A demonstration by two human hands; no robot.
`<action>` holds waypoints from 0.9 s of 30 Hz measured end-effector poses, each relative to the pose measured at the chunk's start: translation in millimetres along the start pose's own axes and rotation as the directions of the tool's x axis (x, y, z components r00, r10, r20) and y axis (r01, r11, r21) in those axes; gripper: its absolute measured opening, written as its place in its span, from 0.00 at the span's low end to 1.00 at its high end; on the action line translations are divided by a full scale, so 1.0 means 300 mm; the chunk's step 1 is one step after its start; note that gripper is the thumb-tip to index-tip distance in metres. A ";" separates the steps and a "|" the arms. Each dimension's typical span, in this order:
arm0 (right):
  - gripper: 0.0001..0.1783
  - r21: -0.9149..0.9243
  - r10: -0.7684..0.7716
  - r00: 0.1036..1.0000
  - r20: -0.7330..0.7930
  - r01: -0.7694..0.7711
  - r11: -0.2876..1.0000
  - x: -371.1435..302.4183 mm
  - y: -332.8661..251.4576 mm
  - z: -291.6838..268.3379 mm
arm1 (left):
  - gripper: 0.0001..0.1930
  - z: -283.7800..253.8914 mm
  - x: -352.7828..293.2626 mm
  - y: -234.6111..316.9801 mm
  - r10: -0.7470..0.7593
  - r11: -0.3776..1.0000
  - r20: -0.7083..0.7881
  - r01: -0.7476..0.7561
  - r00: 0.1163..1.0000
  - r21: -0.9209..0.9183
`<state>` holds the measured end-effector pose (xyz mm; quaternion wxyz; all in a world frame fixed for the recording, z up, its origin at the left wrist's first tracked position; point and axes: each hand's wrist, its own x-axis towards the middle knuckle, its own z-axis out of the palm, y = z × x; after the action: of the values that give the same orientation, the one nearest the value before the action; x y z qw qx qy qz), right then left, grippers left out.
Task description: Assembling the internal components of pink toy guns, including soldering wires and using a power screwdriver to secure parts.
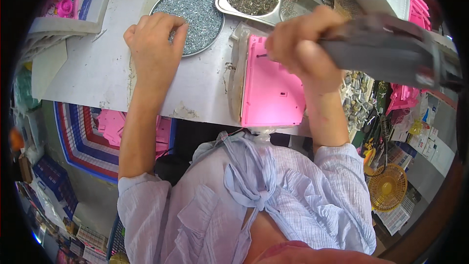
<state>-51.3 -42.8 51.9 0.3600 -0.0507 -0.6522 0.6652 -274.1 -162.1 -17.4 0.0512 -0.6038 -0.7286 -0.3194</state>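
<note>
My left hand [157, 39] is at the near left rim of a round metal tray [222, 32] filled with small silvery metal pins [195, 12]. Its thumb and forefinger bend together over the pins; anything between them is too small to make out. My right hand [308, 49] is closed round a dark electric screwdriver [381, 51], blurred and lying nearly level. The thin bit at its left end is over the upper left part of a flat pink plastic panel [273, 93]. This panel lies at the table's near edge, with clear plastic wrap along its left side.
A metal compartment tray [271, 19] of small dark metal parts stands behind the panel. Grey metal pieces [356, 100] are heaped at the right. Below the table's left edge is a blue, white and red basket [93, 159] with pink parts. A yellow basket [388, 188] sits lower right.
</note>
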 end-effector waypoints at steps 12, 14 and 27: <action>0.14 0.015 -0.174 0.977 0.126 0.173 0.985 0.040 -0.087 0.025 | 0.07 -0.028 -0.081 0.188 0.145 0.937 -0.064 -0.158 0.987 -0.312; 0.16 0.260 -0.287 0.932 0.221 0.228 0.938 0.052 -0.132 0.032 | 0.09 -0.041 -0.111 0.227 0.185 0.899 -0.093 -0.206 0.978 -0.387; 0.16 0.200 -0.080 0.990 0.112 0.057 0.978 -0.054 -0.219 0.142 | 0.10 -0.083 -0.181 0.289 0.139 0.836 -0.111 -0.176 0.984 -0.519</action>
<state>-35.0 -94.3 111.0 0.3464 0.0474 -0.6051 0.7153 -188.1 -215.4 12.2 -0.0654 -0.6412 -0.5586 -0.5221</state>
